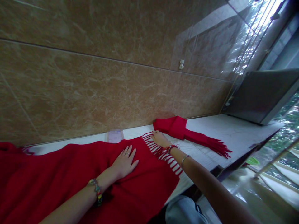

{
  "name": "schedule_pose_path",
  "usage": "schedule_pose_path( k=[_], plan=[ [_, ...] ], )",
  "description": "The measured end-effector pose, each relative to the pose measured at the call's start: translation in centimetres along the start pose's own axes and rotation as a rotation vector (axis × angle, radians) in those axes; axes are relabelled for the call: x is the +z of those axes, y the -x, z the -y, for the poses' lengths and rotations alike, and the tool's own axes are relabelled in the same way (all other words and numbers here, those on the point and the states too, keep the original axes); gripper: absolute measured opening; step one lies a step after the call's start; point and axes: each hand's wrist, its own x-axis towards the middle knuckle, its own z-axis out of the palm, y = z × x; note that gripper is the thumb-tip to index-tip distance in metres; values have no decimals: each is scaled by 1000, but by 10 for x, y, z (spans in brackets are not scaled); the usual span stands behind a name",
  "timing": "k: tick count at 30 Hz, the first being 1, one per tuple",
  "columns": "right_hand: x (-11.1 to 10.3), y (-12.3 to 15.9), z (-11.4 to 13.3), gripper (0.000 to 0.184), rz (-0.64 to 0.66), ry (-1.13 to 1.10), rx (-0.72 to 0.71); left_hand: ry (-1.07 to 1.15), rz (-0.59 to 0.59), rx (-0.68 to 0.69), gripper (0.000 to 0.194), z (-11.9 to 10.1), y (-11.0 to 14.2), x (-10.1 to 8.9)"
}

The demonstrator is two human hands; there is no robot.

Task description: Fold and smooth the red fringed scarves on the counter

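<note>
A wide red scarf [144,183] with a tasselled fringe is spread over the white countertop [205,124], running off the left side of the view. Flat on its cloth, fingers spread, rests my left hand [123,161]. My right hand [160,139] is at the far corner of the fringe, fingers bent and close together on the strands; the fingertips are partly hidden. Just beyond it lies a second red scarf [178,127], folded and looped over itself, its fringed end pointing right.
A brown marbled tile wall [93,84] rises behind the counter. A pale blurred packet [115,136] lies against it. At the counter's right end stands a grey metal box [263,96]. A green basin [252,161] shows lower down, past the counter edge.
</note>
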Motion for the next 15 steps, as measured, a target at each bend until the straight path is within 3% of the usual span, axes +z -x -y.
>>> schedule_pose_path(
  k=[2, 6, 8, 10, 12, 15],
  plan=[
    [-3, 11, 7, 30, -50, -29, 20, 2, 2, -2, 66, -1, 0, -1],
    [2, 40, 24, 42, -48, -156, -172, -23, 36, -18, 64, -8, -2, -7],
    [8, 51, 21, 43, -2, -177, -210, -39, 32, 9, 63, -10, -1, -15],
    [13, 55, 12, 43, 34, -152, -169, -52, -49, 75, 60, -5, 4, -25],
    [14, 54, 3, 43, 55, -133, -129, -72, -205, 103, 55, 15, 19, -32],
    [11, 50, -2, 46, 38, -112, -111, -131, -418, -74, 52, 71, 61, -26]
  ],
)
